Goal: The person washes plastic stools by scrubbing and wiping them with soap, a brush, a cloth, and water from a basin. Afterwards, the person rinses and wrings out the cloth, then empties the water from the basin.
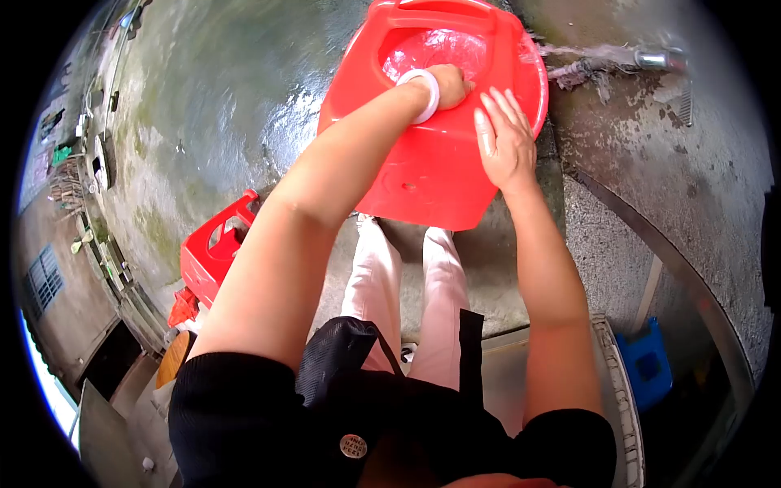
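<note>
A red plastic chair [423,175] lies tilted in front of me, over what looks like a round red basin [538,89]. Through the opening in the chair, shiny water shows. My left hand [446,86], with a pale bangle [430,96] at the wrist, is closed at the lower edge of this opening; whatever its fingers hold is hidden. Flat against the chair's right side lies my right hand [507,142], its fingers stretched out and wet-looking.
Another red plastic chair [210,256] stands at the left, with a red bag-like item [184,307] beside it. A metal pipe end [655,59] sits at the upper right near splashing water. Wet concrete [220,89] spreads ahead. A blue plastic stool [647,363] is at the lower right.
</note>
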Demonstrator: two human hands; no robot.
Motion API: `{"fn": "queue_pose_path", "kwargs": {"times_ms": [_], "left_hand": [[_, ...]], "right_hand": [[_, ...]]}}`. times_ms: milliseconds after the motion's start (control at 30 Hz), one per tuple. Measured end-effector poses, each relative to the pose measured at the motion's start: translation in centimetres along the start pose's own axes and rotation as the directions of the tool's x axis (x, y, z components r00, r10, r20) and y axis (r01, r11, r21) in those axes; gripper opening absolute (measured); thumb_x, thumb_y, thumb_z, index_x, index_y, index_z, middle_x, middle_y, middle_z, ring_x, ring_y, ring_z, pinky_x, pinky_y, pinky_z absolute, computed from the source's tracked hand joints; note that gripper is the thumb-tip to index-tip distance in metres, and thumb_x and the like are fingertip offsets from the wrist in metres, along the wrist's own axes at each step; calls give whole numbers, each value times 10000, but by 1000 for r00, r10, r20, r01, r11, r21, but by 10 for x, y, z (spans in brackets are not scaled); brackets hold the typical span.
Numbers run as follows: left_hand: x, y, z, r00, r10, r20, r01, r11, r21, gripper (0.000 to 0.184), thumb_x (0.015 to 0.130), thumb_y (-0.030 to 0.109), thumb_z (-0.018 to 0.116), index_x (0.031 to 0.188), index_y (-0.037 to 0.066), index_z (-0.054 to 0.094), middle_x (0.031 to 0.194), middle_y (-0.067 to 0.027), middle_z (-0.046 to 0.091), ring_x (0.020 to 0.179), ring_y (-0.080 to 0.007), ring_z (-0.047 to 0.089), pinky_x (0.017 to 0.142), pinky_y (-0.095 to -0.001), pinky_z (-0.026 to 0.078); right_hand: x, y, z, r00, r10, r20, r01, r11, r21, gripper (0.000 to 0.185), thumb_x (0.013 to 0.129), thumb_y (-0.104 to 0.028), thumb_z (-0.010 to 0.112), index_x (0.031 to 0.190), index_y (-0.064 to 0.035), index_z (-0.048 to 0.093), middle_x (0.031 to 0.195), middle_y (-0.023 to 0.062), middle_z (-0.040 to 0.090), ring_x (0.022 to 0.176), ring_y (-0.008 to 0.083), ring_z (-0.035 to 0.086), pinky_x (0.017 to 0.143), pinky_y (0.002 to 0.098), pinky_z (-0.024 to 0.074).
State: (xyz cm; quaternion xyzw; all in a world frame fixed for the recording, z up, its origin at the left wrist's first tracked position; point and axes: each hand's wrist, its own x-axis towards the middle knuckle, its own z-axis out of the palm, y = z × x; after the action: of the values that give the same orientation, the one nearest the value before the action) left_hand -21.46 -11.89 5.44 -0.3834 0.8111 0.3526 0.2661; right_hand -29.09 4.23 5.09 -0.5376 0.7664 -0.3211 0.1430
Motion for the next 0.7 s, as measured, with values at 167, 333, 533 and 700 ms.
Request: {"fn": "queue_pose_path", "kwargs": {"times_ms": [167, 333, 533, 700], "left_hand": [[-78, -65, -13, 917, 184, -355, -112, 971, 213, 636, 850, 542, 509, 1264, 59, 496, 1229, -171, 539, 1172, -314, 486, 1003, -394, 362], [-124, -199, 29, 834, -356, -421, -143, 599, -788, 702, 885, 507, 498, 1353, -2, 376, 1377, -160, 416, 1254, -241, 414, 1044, -342, 307], [-139, -142, 68, 924, -312, -219, -205, 78, -976, 668, 915, 514, 422, 1360, 18, 373, 1343, -131, 446, 1231, -206, 410, 1045, -332, 283], [-168, -90, 2, 931, -92, -353, -284, 425, -859, 626, 903, 435, 505, 1329, -10, 388, 1274, -145, 492, 1161, -229, 473, 992, -323, 361]], "right_hand": [[5, 1, 3, 996, 19, -82, -14, 998, 68, 314, 877, -292, 546, 1031, -40, 653, 1182, 143, 579, 1179, 326, 477, 1003, 403, 369], [10, 7, 2, 957, 290, -2, -282, 931, 232, 463, 829, -338, 608, 1162, -18, 571, 1310, 266, 423, 1239, 378, 394, 1041, 407, 320], [-22, 17, -7, 894, 409, 181, -433, 693, 576, 699, 775, -312, 680, 1335, -1, 398, 1398, 273, 311, 1326, 347, 276, 1079, 379, 242], [-59, -6, -52, 766, 564, 310, -447, 120, 887, 510, 890, -121, 523, 1354, 17, 363, 1375, 158, 398, 1255, 231, 404, 1037, 328, 319]]}}
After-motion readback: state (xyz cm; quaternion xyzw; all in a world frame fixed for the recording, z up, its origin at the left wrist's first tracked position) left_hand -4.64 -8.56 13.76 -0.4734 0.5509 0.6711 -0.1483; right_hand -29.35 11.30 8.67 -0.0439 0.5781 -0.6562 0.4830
